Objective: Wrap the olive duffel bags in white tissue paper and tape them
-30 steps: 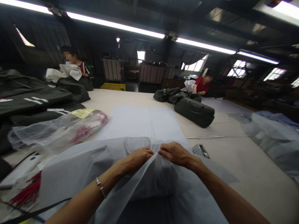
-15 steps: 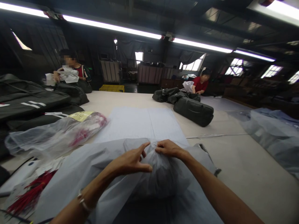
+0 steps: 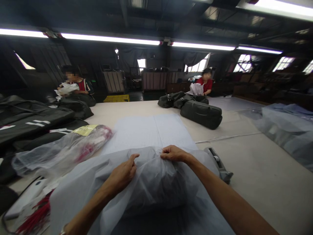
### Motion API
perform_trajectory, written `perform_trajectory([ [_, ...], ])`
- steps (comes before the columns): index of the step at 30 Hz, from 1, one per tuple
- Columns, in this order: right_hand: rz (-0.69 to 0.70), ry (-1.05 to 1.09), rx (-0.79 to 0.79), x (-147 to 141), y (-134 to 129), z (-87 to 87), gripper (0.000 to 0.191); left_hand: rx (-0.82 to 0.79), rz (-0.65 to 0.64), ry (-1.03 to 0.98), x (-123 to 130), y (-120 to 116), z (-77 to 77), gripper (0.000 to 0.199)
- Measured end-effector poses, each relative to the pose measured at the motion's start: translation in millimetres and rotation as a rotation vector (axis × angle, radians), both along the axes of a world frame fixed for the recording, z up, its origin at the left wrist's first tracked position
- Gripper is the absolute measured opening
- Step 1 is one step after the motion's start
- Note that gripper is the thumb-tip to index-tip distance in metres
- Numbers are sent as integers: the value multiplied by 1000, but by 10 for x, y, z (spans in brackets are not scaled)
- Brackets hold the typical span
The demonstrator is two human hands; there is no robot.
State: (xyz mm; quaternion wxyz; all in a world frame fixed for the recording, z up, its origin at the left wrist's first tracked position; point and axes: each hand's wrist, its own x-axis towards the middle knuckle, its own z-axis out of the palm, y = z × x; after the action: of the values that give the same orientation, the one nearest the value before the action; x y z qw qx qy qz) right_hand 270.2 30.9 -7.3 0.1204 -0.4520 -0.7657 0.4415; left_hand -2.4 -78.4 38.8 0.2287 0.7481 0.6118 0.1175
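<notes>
A translucent plastic bag (image 3: 151,178) lies rumpled over a dark bulky item in front of me; the item's shape is blurred through the film. My right hand (image 3: 173,153) pinches gathered plastic at the top, between thumb and fingertips. To its left, my left hand (image 3: 124,171) has its fingers curled on the plastic, the index finger bent upward and the thumb mostly hidden. Creases fan out from the right hand's pinch. Beyond both hands, a pale bluish sheet (image 3: 149,130) is spread flat on the table (image 3: 246,166).
A grey metal tool (image 3: 218,164) sits right of the plastic. Dark bags (image 3: 201,114) lie farther back, others (image 3: 36,117) at left. Nearby are a clear bag of pink items (image 3: 85,148), red cords (image 3: 35,212) and plastic-covered stacks (image 3: 286,137). Two people work across the table.
My left hand has moved left, away from the right, and its spread thumb and fingers have closed in. The right hand keeps its pinch. The view has tilted slightly.
</notes>
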Motion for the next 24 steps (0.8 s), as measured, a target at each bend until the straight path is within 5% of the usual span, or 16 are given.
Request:
perform_trajectory([
  [3, 11, -3, 7, -3, 26, 1, 26, 260, -9, 76, 256, -122, -24, 45],
  [5, 20, -15, 16, -10, 44, -2, 26, 460, -165, 161, 557, -260, -120, 38],
  [7, 33, -33, 24, -25, 66, -7, 26, 567, -344, 222, 864, -370, -291, 33],
  [10, 56, -66, 36, -56, 112, -1, 26, 644, -375, 311, 1134, -374, -601, 45],
  [14, 65, -99, 68, -21, 156, 142, 23, 676, -241, 414, 1095, -191, -828, 59],
  [20, 79, -353, 256, 427, 26, 593, 40, 716, -168, 462, 1023, -119, -840, 62],
  [24, 38, -564, 287, 855, 25, 671, 34, 742, -133, 509, 1069, -135, -876, 59],
])
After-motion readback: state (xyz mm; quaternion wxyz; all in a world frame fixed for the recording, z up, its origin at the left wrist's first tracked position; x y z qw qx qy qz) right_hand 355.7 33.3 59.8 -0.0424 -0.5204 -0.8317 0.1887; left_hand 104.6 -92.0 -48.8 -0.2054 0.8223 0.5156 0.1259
